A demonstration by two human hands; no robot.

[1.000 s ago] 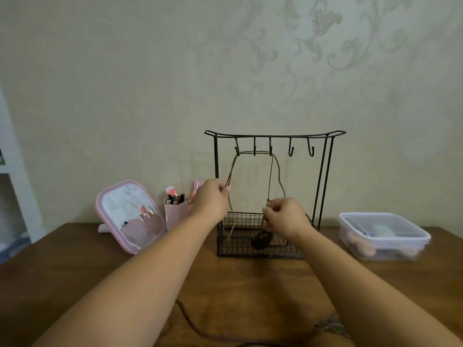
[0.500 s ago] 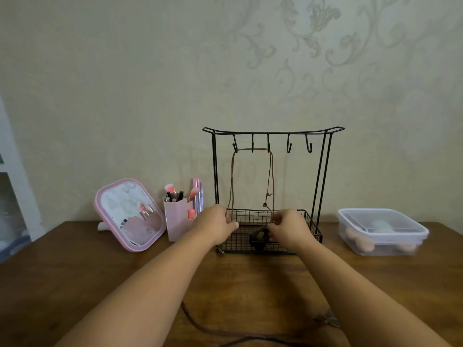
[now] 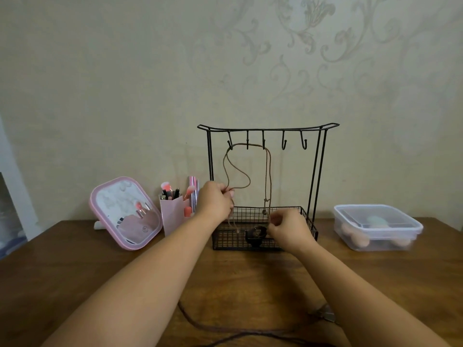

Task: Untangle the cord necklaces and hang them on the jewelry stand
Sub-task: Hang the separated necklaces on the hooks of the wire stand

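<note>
Nearest you on the bench, a dark cord necklace lay unhung. Farther out, your left hand pinched the brown necklace draped over the jewelry stand hooks; right hand fingers pinched its lower strand. Tugging risked unhooking it.

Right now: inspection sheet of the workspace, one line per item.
Surface: wooden table, bare at left front.
Job's things: brown necklace draped over three left hooks of the stand, pendant down in its basket; second dark necklace lies at the near edge.
Clutter: pink mirror, brush holder, lidded box.
Grippers: left hand pinches the left strand; right hand pinches the cord beside the pendant.
Cables: nothing seen.
Surroundings: patterned wall; white shelf far left.
</note>
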